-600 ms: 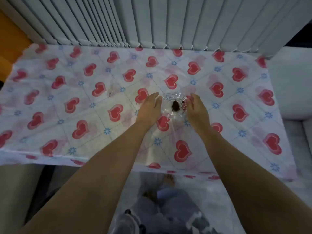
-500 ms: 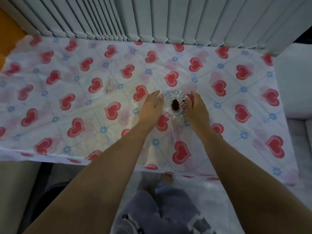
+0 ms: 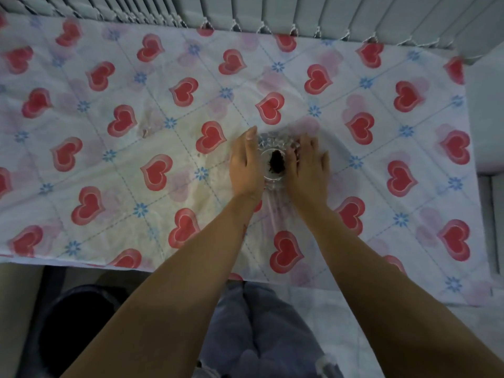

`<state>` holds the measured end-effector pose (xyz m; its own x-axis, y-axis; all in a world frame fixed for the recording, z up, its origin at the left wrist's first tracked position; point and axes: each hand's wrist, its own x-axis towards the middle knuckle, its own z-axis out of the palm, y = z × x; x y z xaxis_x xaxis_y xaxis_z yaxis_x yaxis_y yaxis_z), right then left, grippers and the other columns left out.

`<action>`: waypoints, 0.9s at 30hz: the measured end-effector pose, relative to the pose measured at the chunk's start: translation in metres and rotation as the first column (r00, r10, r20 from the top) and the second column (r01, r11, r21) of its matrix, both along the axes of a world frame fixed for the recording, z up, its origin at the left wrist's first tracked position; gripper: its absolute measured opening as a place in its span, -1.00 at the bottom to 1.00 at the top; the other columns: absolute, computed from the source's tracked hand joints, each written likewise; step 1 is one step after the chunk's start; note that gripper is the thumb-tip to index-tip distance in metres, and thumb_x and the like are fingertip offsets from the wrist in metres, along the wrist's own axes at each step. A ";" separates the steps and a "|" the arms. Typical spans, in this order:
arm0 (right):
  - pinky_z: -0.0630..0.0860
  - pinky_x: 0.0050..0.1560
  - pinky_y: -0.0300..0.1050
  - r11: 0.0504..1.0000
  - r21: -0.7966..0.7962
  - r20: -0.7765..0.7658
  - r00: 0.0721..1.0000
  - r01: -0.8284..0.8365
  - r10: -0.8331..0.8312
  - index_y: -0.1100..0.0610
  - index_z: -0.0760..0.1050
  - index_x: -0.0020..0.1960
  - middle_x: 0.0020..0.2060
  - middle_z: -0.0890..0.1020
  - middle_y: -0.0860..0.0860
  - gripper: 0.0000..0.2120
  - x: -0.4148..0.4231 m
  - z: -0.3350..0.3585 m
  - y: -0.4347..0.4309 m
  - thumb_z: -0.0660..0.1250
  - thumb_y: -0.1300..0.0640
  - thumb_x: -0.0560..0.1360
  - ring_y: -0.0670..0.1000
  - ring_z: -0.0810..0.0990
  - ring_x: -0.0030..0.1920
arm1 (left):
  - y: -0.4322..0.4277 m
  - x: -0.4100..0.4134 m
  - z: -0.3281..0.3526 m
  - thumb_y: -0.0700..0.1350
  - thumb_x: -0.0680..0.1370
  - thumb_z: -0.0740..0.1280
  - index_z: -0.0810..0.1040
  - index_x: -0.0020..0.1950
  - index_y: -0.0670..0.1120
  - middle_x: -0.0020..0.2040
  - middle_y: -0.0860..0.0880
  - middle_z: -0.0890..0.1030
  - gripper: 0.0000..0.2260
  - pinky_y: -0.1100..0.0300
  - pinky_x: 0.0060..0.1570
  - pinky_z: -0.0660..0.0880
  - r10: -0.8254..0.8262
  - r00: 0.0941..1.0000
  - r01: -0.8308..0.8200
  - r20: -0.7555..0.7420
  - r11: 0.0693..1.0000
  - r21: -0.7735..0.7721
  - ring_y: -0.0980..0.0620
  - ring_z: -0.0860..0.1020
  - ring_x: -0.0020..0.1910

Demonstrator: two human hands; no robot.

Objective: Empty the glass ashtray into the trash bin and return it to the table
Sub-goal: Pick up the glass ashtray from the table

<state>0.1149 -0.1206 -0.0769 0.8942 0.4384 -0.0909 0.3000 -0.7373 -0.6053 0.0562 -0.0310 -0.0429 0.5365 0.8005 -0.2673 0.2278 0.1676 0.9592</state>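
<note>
A small clear glass ashtray [image 3: 273,148] with a dark clump of ash in its middle stands on the table [image 3: 163,132], which is covered by a white cloth with red hearts. My left hand [image 3: 245,165] presses against the ashtray's left side, fingers straight and together. My right hand [image 3: 308,165] cups its right side, fingertips curled on the rim. The ashtray still rests on the cloth. A dark round trash bin [image 3: 79,331] sits on the floor below the table's front edge, at the lower left.
Grey vertical blinds [image 3: 300,15] hang behind the table's far edge. A pale sofa or cushion [image 3: 488,118] borders the table on the right. My legs in grey trousers [image 3: 261,336] stand on a light floor by the table's front edge.
Both hands have closed in onto the ashtray's sides; the right fingers now curl over its rim. The camera has tilted down and closer, bringing the bin into view.
</note>
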 end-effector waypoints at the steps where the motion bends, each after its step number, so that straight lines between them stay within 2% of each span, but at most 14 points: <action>1: -0.14 0.60 0.12 1.000 0.001 -0.001 1.000 0.010 -0.010 0.20 0.18 0.56 0.57 0.26 0.13 -0.39 0.000 -0.001 0.002 -0.14 -0.12 0.64 0.07 0.07 0.62 | -0.001 0.001 -0.001 0.01 0.70 0.05 0.50 0.40 -0.15 0.37 -0.08 0.54 -0.60 0.17 0.40 0.37 0.011 1.000 -0.010 0.018 1.000 -0.024 0.03 0.48 0.37; 6: -0.18 0.61 0.11 0.999 0.032 -0.017 0.999 0.042 -0.042 0.14 0.27 0.53 0.55 0.32 0.05 -0.46 -0.003 -0.003 0.006 -0.08 -0.09 0.66 0.04 0.04 0.62 | -0.003 0.007 0.000 -0.01 0.72 0.02 0.55 0.34 -0.19 0.31 -0.08 0.60 -0.58 0.33 0.28 0.40 0.104 0.994 -0.102 0.020 0.992 -0.079 0.04 0.52 0.32; 10: -0.16 0.61 0.12 0.996 0.061 -0.043 0.997 0.060 -0.058 0.13 0.29 0.52 0.54 0.33 0.06 -0.49 -0.002 -0.002 0.007 -0.03 -0.08 0.66 0.02 0.05 0.62 | -0.005 0.012 0.006 0.06 0.71 0.02 0.59 0.29 -0.19 0.25 -0.07 0.64 -0.53 0.23 0.29 0.41 0.145 0.989 -0.143 0.007 0.981 -0.133 0.04 0.56 0.28; 12: -0.16 0.61 0.11 0.989 0.121 -0.099 0.993 0.083 -0.072 0.13 0.34 0.46 0.49 0.39 0.09 -0.51 -0.001 0.001 0.008 -0.03 -0.08 0.65 0.05 0.15 0.60 | -0.003 0.014 0.008 0.08 0.70 0.02 0.62 0.23 -0.18 0.21 -0.06 0.66 -0.52 0.13 0.35 0.42 0.174 0.985 -0.172 -0.004 0.972 -0.158 0.04 0.57 0.25; 14: -0.03 0.60 0.15 0.966 0.229 -0.154 0.984 0.123 -0.089 0.13 0.40 0.32 0.28 0.56 0.07 -0.56 -0.001 0.009 0.009 -0.02 -0.08 0.62 0.09 0.39 0.46 | -0.002 0.015 0.012 0.10 0.69 0.02 0.65 0.18 -0.15 0.18 -0.03 0.68 -0.52 0.05 0.38 0.41 0.195 0.981 -0.195 -0.018 0.964 -0.179 0.05 0.58 0.23; 15: 0.13 0.54 0.16 0.950 0.273 -0.176 0.979 0.148 -0.102 0.11 0.41 0.25 0.14 0.59 0.01 -0.63 -0.002 0.015 0.010 0.02 -0.06 0.62 0.09 0.49 0.33 | -0.001 0.015 0.015 0.10 0.69 0.02 0.66 0.16 -0.14 0.16 -0.02 0.68 -0.52 0.04 0.39 0.40 0.200 0.980 -0.200 -0.020 0.961 -0.193 0.05 0.58 0.22; 17: 0.41 0.25 0.01 0.921 0.334 -0.234 0.964 0.199 -0.124 0.08 0.43 0.20 0.03 0.57 -0.05 -0.77 -0.002 0.030 0.011 0.10 0.02 0.64 0.06 0.55 0.13 | 0.000 0.016 0.022 0.10 0.69 0.01 0.66 0.15 -0.15 0.15 -0.04 0.69 -0.50 0.04 0.39 0.39 0.214 0.977 -0.211 -0.014 0.953 -0.219 0.04 0.59 0.21; 19: 0.42 0.04 -0.15 0.883 0.394 -0.302 0.943 0.256 -0.139 0.08 0.44 0.20 0.02 0.57 -0.05 -0.81 -0.003 0.045 0.013 0.15 0.07 0.65 -0.02 0.55 0.04 | 0.002 0.017 0.032 0.13 0.69 0.00 0.65 0.16 -0.16 0.14 -0.04 0.69 -0.48 0.08 0.35 0.41 0.234 0.972 -0.231 -0.017 0.943 -0.240 0.03 0.59 0.19; 21: 0.46 0.00 -0.22 0.816 0.466 -0.379 0.910 0.342 -0.165 0.08 0.46 0.19 -0.03 0.58 -0.10 -0.83 -0.001 0.057 0.014 0.18 0.07 0.64 -0.09 0.57 -0.02 | 0.003 0.017 0.044 0.15 0.69 -0.01 0.65 0.17 -0.16 0.12 -0.04 0.70 -0.46 0.13 0.29 0.42 0.248 0.969 -0.243 -0.012 0.936 -0.255 0.04 0.60 0.16; 24: 0.55 0.07 -0.12 0.735 0.530 -0.447 0.876 0.423 -0.181 0.08 0.48 0.11 -0.08 0.60 -0.13 -0.87 0.000 0.072 0.015 0.24 0.07 0.62 -0.09 0.59 -0.03 | 0.004 0.017 0.060 0.18 0.68 0.00 0.66 0.15 -0.15 0.10 -0.03 0.71 -0.45 0.09 0.33 0.42 0.248 0.969 -0.237 0.005 0.932 -0.274 0.04 0.61 0.16; 27: 0.57 0.18 0.13 0.668 0.591 -0.467 0.867 0.453 -0.175 0.03 0.49 -0.04 -0.10 0.62 -0.05 -0.96 0.002 0.084 0.017 0.28 0.08 0.57 0.03 0.62 0.01 | 0.005 0.012 0.074 0.21 0.66 0.01 0.67 0.11 -0.12 0.08 0.01 0.71 -0.45 0.00 0.38 0.40 0.237 0.971 -0.221 0.015 0.927 -0.304 0.03 0.61 0.17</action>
